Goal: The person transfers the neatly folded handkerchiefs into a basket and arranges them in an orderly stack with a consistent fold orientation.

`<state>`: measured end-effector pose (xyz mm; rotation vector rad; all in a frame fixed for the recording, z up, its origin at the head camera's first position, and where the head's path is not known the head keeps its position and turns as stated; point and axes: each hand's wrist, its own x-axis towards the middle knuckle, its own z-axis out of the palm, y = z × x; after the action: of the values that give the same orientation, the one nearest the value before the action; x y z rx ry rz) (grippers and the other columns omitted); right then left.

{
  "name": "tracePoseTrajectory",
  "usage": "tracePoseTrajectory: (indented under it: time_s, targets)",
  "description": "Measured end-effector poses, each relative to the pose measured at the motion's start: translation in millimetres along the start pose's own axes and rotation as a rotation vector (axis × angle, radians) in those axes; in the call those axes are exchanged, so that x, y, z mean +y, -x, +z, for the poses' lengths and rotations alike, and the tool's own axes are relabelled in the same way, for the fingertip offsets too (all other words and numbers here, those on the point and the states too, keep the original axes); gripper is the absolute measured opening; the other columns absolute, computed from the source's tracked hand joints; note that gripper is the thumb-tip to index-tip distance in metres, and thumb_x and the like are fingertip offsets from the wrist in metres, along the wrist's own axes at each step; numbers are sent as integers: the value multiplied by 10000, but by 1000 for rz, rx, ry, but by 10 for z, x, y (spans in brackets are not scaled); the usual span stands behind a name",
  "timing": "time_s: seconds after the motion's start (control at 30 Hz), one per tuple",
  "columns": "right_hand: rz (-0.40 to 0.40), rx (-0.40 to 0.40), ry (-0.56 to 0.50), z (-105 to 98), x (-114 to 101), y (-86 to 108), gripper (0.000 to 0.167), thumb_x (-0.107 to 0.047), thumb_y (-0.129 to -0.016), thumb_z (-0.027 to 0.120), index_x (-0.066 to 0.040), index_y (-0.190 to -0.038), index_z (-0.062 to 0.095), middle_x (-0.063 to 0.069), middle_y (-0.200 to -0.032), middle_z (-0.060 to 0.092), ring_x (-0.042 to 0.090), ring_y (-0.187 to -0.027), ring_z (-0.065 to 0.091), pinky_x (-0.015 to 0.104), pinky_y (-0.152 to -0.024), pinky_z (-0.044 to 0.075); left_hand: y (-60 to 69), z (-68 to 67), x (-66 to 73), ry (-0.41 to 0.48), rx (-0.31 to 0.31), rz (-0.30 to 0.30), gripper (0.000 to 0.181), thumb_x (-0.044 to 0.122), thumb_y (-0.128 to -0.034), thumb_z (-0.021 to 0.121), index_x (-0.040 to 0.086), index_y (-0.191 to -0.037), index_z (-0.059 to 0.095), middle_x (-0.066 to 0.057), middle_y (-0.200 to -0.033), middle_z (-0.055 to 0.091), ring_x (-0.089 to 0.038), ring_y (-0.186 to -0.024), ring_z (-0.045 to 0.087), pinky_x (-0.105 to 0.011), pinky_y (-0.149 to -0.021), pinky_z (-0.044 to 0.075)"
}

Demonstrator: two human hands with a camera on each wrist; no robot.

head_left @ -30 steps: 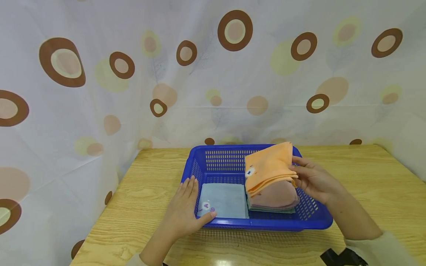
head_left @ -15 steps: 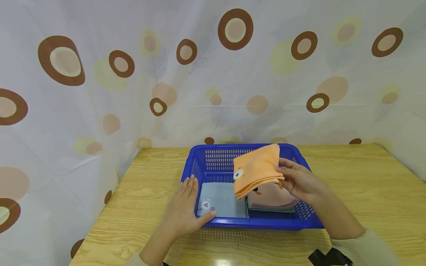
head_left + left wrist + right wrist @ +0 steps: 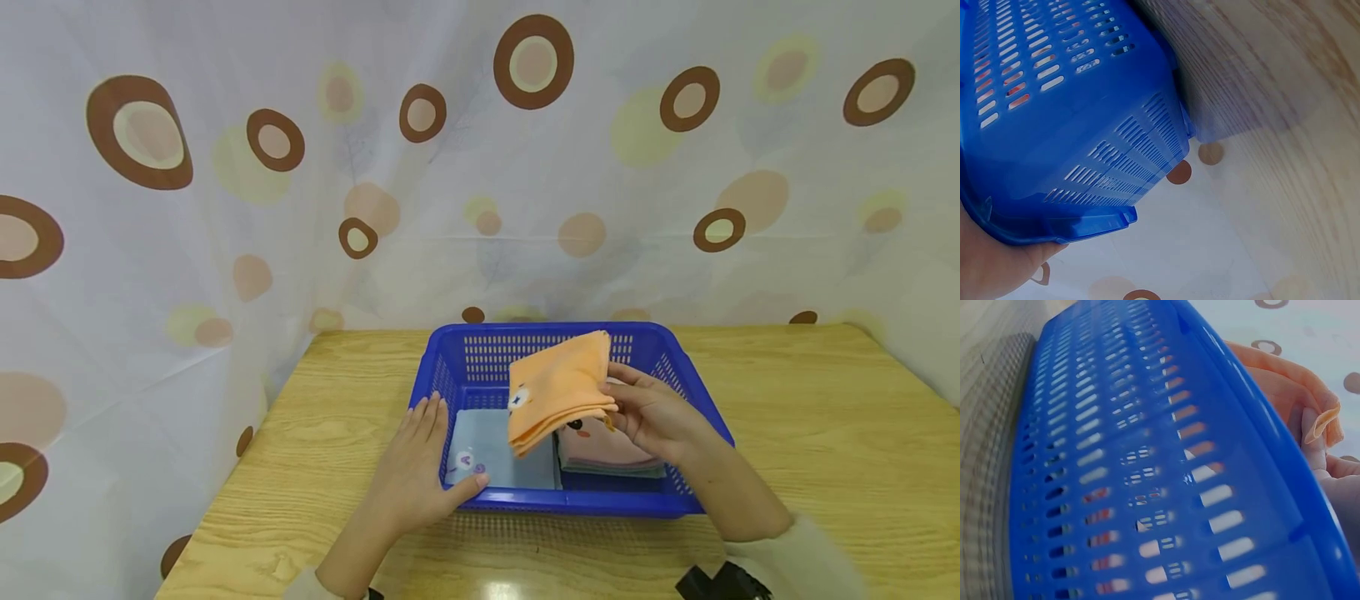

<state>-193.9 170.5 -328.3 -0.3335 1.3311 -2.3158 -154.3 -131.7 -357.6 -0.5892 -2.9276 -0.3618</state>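
In the head view my right hand point(image 3: 656, 417) pinches the right edge of a folded orange towel point(image 3: 558, 387) with a small white face patch. The towel hangs tilted above the blue plastic basket point(image 3: 570, 502). Below it lie a folded light blue towel point(image 3: 502, 462) on the left and a stack topped by a pink towel point(image 3: 611, 450) on the right. My left hand point(image 3: 420, 475) rests flat on the basket's front left corner, fingers straight, thumb over the front rim. In the right wrist view the basket wall partly hides the orange towel point(image 3: 1272, 375).
The basket stands on a light wood-grain table point(image 3: 825, 433). Behind and to the left hangs a pale curtain point(image 3: 420, 192) printed with brown and yellow circles.
My right hand has carried the orange towel left and slightly down, from above the pink stack to partly above the light blue towel. The left hand stays on the basket.
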Motion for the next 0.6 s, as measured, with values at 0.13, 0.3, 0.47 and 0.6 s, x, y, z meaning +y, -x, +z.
tracePoseTrajectory:
  time_s: [0.13, 0.3, 0.47, 0.6]
  targets:
    - [17, 23, 6, 60, 48, -34, 208, -75, -940, 518, -181, -1117, 551, -6, -935, 672, 65, -795, 669, 136, -642, 535, 7, -10, 3, 4, -9, -4, 979, 645, -815, 470, -59, -1443, 209, -208, -1535, 148, -337, -1437, 104, -444, -1187, 127]
    - [29, 41, 35, 123, 108, -66, 258, -69, -947, 502, -126, -1189, 432, -9, -924, 661, 69, -790, 663, 165, -670, 552, 15, -13, 7, 7, -25, -12, 980, 646, -815, 466, -54, -1447, 201, -199, -1537, 140, -334, -1438, 103, -447, -1187, 128]
    - [43, 82, 55, 205, 163, -108, 368, -45, -953, 467, -56, -1298, 338, -15, -887, 648, 52, -739, 642, 144, -628, 537, 13, -11, 7, 14, -24, -8, 975, 641, -819, 465, -56, -1447, 196, -202, -1538, 132, -333, -1439, 91, -447, -1187, 122]
    - [52, 102, 75, 280, 196, -140, 441, -31, -957, 434, -8, -1363, 264, -20, -868, 638, 40, -718, 633, 131, -609, 524, 4, -14, 8, 19, -25, -7, 970, 639, -823, 470, -53, -1447, 200, -201, -1538, 132, -336, -1439, 88, -451, -1186, 125]
